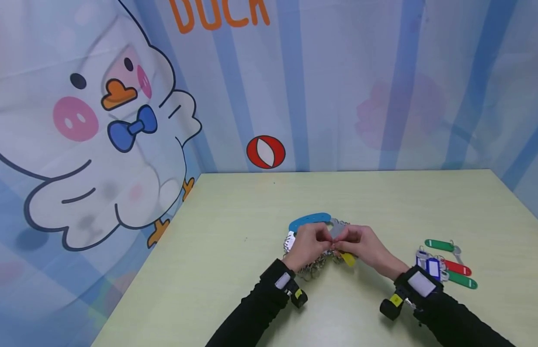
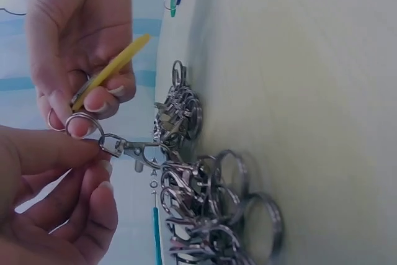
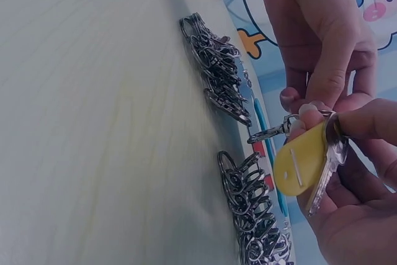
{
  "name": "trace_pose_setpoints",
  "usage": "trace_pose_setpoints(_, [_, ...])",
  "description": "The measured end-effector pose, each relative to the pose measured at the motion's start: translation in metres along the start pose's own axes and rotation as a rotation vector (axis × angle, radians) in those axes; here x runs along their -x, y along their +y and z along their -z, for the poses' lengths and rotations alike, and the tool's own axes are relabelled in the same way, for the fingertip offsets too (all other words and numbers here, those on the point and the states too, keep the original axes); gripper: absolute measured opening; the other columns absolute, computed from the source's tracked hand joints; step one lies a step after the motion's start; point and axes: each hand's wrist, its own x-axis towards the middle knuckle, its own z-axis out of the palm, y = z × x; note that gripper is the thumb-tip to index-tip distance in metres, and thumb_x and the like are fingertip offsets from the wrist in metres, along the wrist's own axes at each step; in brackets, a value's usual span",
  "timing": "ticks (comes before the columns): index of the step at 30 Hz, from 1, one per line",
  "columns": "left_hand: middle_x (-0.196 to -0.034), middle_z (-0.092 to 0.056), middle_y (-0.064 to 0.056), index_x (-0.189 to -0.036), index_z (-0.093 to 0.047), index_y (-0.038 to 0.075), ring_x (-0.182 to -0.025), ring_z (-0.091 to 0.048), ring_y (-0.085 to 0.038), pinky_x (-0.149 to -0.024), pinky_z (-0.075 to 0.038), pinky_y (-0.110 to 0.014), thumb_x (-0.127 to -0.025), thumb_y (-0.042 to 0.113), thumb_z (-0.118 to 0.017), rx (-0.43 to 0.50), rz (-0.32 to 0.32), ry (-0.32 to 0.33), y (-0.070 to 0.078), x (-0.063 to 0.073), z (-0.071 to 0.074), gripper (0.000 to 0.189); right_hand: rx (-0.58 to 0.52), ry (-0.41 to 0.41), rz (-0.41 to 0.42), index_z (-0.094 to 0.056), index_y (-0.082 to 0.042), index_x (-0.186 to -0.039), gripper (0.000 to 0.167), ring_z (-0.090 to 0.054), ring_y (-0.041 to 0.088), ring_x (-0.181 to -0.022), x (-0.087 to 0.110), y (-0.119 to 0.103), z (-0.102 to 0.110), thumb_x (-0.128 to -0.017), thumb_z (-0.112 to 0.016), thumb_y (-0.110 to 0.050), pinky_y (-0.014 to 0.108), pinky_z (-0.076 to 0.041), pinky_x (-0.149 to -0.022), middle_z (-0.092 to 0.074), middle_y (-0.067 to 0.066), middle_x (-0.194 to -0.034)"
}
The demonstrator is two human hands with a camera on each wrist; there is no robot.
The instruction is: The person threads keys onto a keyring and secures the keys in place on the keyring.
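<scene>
My left hand (image 1: 309, 246) pinches the split ring (image 2: 85, 116) of a metal swivel clasp (image 2: 139, 151) between thumb and finger. Close against it, my right hand (image 1: 365, 246) pinches the ring end of a yellow key tag (image 3: 302, 162) with a silver key (image 3: 327, 178) beside it. Fingertips of both hands meet at the rings and partly hide them. Beneath the hands, several more metal clasps with split rings (image 2: 214, 215) hang along a round holder, whose blue curved edge (image 1: 309, 220) shows behind the left hand.
Right of the right forearm, green (image 1: 439, 245), red (image 1: 458, 268) and blue (image 1: 433, 268) key tags lie on the pale table (image 1: 186, 270), some with keys. A printed duck curtain (image 1: 338, 86) hangs behind the table's far edge. Both wrists wear strapped cameras.
</scene>
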Motion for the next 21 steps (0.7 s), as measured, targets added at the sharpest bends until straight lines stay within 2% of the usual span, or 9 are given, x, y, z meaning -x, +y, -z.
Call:
trace_pose_setpoints(5, [-0.084, -0.072, -0.006, -0.086, -0.066, 0.006, -0.073, -0.059, -0.004, -0.065, -0.046, -0.011, -0.086, -0.001, -0.066, -0.065, -0.098, -0.006, -0.0019, 0.0003, -0.0011, 0.007, 0.005, 0.020, -0.024, -0.062, 0.006, -0.099, 0.019, -0.067, 0.014, -0.078, 0.0000, -0.0003, 0.0001, -0.093, -0.062, -0.012, 0.021, -0.048, -0.064, -0.071, 0.023, -0.096])
trace_pose_setpoints(8, [-0.083, -0.072, -0.005, -0.085, -0.067, 0.006, -0.072, -0.059, -0.002, -0.064, -0.045, -0.010, -0.087, 0.002, -0.067, -0.095, -0.121, 0.001, -0.0023, 0.0011, -0.0019, 0.005, -0.005, 0.027, -0.041, -0.061, 0.006, -0.100, 0.020, -0.067, 0.013, -0.077, 0.0002, -0.0007, -0.0001, -0.093, -0.062, -0.012, 0.021, -0.048, -0.064, -0.071, 0.021, -0.095])
trace_pose_setpoints(11, [-0.081, -0.072, -0.005, -0.082, -0.069, 0.005, -0.071, -0.057, -0.001, -0.063, -0.045, -0.010, -0.086, 0.002, -0.068, -0.087, -0.098, 0.012, -0.0019, 0.0016, -0.0022, 0.005, -0.014, 0.025, -0.048, -0.061, 0.006, -0.101, 0.021, -0.066, 0.013, -0.077, 0.0002, -0.0012, -0.0004, -0.093, -0.062, -0.013, 0.021, -0.047, -0.064, -0.071, 0.021, -0.095])
trace_pose_setpoints(17, [-0.080, -0.072, -0.007, -0.082, -0.072, 0.003, -0.069, -0.056, 0.000, -0.061, -0.045, -0.011, -0.085, 0.002, -0.069, -0.020, 0.010, 0.015, 0.0027, 0.0018, -0.0003, 0.004, -0.013, 0.019, -0.043, -0.061, 0.007, -0.100, 0.020, -0.066, 0.013, -0.078, 0.0001, -0.0021, -0.0007, -0.093, -0.062, -0.012, 0.022, -0.047, -0.064, -0.070, 0.024, -0.097])
trace_pose_setpoints(19, [-0.081, -0.072, -0.006, -0.083, -0.071, 0.004, -0.069, -0.056, 0.000, -0.061, -0.046, -0.011, -0.085, 0.002, -0.069, -0.032, 0.017, 0.005, 0.0035, 0.0020, 0.0002, 0.004, -0.007, 0.019, -0.044, -0.061, 0.006, -0.100, 0.019, -0.066, 0.013, -0.078, 0.0002, -0.0023, -0.0007, -0.093, -0.062, -0.011, 0.022, -0.048, -0.064, -0.070, 0.023, -0.097])
trace_pose_setpoints(21, [-0.083, -0.072, -0.007, -0.085, -0.069, 0.005, -0.071, -0.058, -0.003, -0.063, -0.046, -0.011, -0.085, 0.001, -0.067, -0.051, -0.015, -0.007, 0.0034, 0.0020, 0.0004, 0.004, -0.002, 0.019, -0.043, -0.061, 0.006, -0.100, 0.018, -0.066, 0.012, -0.077, 0.0000, -0.0023, -0.0006, -0.093, -0.062, -0.011, 0.022, -0.047, -0.064, -0.070, 0.022, -0.095])
